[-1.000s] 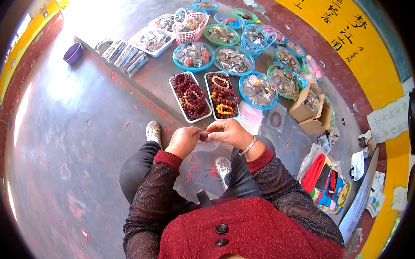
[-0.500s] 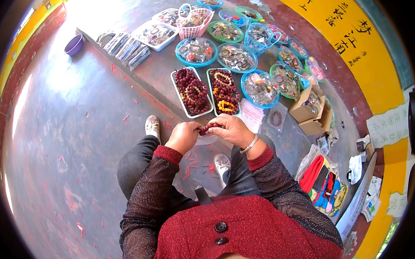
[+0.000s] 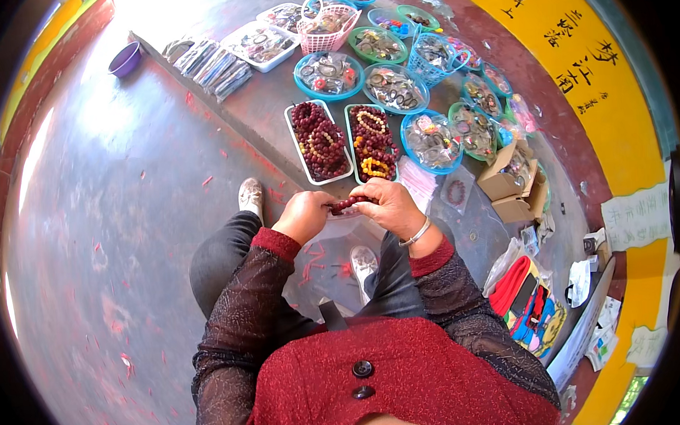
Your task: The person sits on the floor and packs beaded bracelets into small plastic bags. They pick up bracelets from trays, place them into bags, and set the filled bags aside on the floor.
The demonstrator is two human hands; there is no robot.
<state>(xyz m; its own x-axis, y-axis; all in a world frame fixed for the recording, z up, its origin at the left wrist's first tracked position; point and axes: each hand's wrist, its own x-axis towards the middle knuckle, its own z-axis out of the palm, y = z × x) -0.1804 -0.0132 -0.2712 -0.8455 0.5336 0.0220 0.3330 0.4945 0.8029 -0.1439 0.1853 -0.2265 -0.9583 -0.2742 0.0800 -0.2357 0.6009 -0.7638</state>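
Note:
Between my two hands runs a short strand of dark red beads, looking like a beaded bracelet. My left hand pinches its left end, fingers closed. At the other end, my right hand grips the beads with thumb and fingers; a silver bangle circles that wrist. Something clear, like a thin plastic bag, shows just under the beads, partly hidden. Just beyond my hands lie heaps of dark red bead bracelets in a white tray. The tray beside it also holds yellow bead bracelets.
Round baskets of packaged trinkets, including a blue basket, spread across the far floor. Pink-white bags, a bagged bracelet and a cardboard box lie right. A purple basin stands far left; a colourful bag lies near right.
The bead strand stays between both hands, now more stretched out and level. My right hand has shifted slightly right and away from me. The whole view has tilted a little.

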